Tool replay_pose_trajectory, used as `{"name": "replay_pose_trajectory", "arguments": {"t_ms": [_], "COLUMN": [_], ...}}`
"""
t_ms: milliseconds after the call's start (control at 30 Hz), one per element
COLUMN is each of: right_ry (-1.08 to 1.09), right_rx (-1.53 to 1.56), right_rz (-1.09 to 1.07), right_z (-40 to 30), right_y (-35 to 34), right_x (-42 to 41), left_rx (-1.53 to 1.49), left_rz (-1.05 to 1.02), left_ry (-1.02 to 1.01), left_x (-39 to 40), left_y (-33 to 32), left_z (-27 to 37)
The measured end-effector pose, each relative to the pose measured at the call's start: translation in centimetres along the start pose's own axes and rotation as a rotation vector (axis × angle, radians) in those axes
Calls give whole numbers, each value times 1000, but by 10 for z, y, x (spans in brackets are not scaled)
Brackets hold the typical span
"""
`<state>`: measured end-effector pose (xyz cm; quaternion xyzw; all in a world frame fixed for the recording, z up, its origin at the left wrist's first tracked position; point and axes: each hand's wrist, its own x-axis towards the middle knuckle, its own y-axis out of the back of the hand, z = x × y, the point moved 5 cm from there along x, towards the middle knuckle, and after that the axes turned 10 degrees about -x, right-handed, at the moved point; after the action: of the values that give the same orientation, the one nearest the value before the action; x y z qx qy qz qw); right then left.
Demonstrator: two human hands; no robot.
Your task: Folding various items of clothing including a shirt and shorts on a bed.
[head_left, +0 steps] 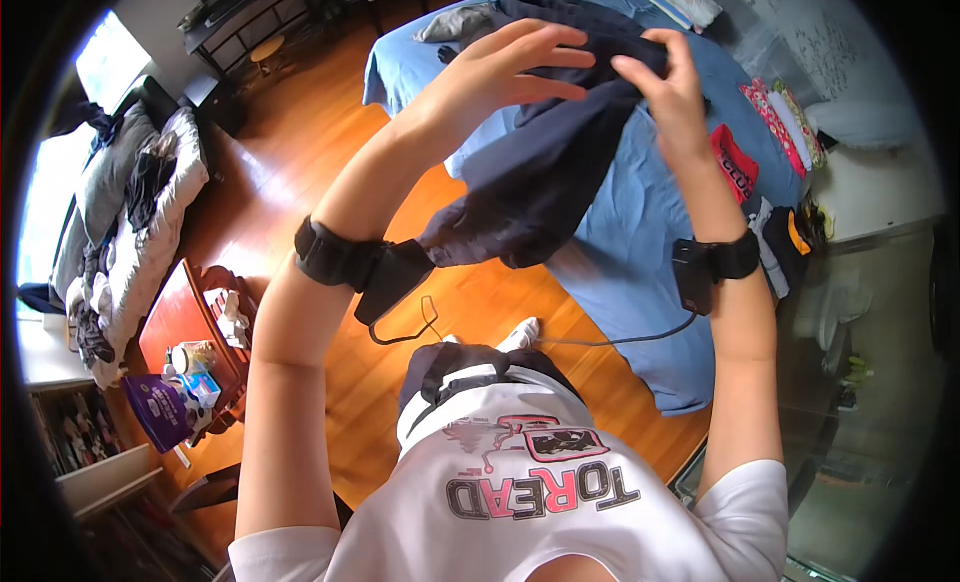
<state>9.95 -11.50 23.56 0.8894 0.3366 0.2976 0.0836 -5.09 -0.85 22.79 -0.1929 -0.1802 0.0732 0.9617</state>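
Observation:
A dark navy garment (547,169), seemingly trousers, hangs from near my hands down over the side of the bed. My right hand (667,79) is at its upper right part, thumb and fingers bent around the dark cloth; the fingertips are partly hidden behind it. To the left, my left hand (532,64) is spread over the dark cloth with its fingers apart; whether it touches the fabric is unclear. More dark cloth lies beyond the hands on the blue bed sheet (630,282). A black strapped device sits on each forearm.
On the bed are a folded red garment (731,162) and a grey cloth (454,23). Folded dark clothes (784,244) lie at its right edge. A red wooden table (176,312) with a purple bag (161,409) stands left. Cables (615,342) run from the forearm devices.

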Motion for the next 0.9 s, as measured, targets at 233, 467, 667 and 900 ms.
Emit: {"name": "replay_pose_trajectory", "arguments": {"t_ms": [233,467,667,900], "right_ry": [-113,-183,-268,-141], "right_rx": [294,373,502,403], "right_rz": [106,218,269,138], "right_z": [-16,-43,-63,-96], "right_y": [92,106,123,109], "right_x": [0,-17,-11,5], "left_rx": [121,439,2,-439], "left_rz": [371,374,289,326], "left_ry": [347,534,673,748], "left_x": [-113,-150,-94,-58], "left_y": [135,149,112,38], "left_z": [-135,-278,-327,-295]}}
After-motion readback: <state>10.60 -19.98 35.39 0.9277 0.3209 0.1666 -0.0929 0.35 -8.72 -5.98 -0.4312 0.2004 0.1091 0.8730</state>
